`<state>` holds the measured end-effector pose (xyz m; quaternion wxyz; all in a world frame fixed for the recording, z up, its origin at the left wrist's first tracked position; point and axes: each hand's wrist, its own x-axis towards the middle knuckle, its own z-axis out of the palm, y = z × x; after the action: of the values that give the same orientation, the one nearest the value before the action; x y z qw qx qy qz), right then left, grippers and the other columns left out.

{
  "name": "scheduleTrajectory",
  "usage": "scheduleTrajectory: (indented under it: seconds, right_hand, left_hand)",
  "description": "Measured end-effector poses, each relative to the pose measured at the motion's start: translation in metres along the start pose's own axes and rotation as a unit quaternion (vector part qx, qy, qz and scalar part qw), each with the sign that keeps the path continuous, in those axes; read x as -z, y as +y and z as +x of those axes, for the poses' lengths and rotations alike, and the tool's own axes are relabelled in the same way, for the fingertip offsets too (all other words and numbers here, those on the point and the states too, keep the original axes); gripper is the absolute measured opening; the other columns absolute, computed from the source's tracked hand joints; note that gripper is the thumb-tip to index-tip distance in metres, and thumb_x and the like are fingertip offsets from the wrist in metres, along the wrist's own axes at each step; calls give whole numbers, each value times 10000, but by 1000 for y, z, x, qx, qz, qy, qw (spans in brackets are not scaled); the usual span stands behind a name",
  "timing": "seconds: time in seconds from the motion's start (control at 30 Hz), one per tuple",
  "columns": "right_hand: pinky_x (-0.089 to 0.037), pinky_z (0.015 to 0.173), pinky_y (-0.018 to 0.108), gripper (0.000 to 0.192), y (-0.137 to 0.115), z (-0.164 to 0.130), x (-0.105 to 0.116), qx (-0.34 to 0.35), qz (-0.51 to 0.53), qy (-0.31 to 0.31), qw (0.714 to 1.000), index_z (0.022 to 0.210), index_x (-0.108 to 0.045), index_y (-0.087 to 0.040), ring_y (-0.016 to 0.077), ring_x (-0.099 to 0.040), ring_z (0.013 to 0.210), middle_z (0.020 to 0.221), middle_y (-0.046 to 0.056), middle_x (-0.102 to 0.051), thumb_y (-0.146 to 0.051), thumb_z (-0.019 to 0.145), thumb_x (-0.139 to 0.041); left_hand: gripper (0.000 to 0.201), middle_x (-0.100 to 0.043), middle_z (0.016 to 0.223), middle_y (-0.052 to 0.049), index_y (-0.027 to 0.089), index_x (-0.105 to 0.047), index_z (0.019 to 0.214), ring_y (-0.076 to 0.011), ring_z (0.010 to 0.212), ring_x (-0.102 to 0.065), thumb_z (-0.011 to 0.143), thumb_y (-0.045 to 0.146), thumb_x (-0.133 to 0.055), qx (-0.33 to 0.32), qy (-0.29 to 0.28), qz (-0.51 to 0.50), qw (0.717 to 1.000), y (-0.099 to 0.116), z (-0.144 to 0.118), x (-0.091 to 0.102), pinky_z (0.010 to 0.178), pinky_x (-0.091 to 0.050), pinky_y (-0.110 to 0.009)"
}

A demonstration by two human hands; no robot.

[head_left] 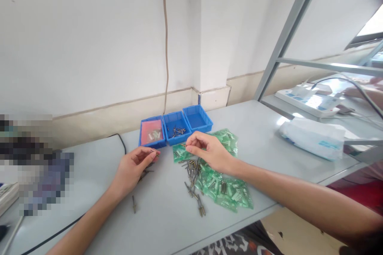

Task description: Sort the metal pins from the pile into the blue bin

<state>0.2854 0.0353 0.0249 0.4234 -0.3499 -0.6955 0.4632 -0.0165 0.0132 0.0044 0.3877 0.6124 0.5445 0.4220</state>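
Head view. Left hand [131, 169]: fingers pressing together on a small metal piece [154, 153], mostly hidden. Right hand [211, 151]: fingers clamping a metal pin [183, 144], its end poking out past the fingertips. Pin pile [194, 169]: lying on the worktop [161, 219], just nearer than the right fingers. Green bags [235, 193]: spreading around and below the right hand. Single pin [134, 204]: lying nearer than the left fingers. Blue bins [164, 131], three: standing in a row beyond both hands' fingers; the leftmost is holding a pink sheet [146, 129], the middle one loose pins [178, 131].
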Motion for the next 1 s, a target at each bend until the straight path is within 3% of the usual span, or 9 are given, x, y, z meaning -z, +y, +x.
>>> scheduleTrajectory:
  seconds: [0.47,0.77,1.0]
  right_hand:
    - [-441,696,299,184,0,0,-1,-5,16,-3,1000,966,-702,-203,156,-564,743,841,0,-666,-378,977,-758]
    - [-435,662,282,200,4,0,0,2,19,-4,1000,992,-699,-205,145,-552,731,847,-3,-659,-403,1008,-724]
    - [-444,601,271,327,-3,1,2,-31,70,-15,997,974,-672,-193,118,-526,621,839,9,-692,-517,1012,-696]
  left_hand:
    - [414,-820,1162,-129,192,-740,1011,-248,990,-787,911,589,-804,27,-13,-73,997,-3,2,3,980,-649,-439]
    - [400,-825,1110,-116,198,-729,985,-244,976,-787,909,584,-805,8,3,-74,997,-4,2,2,968,-656,-432]
    - [429,-826,1046,-106,199,-716,963,-238,923,-789,878,607,-819,-7,18,-47,999,-6,2,0,922,-667,-417]
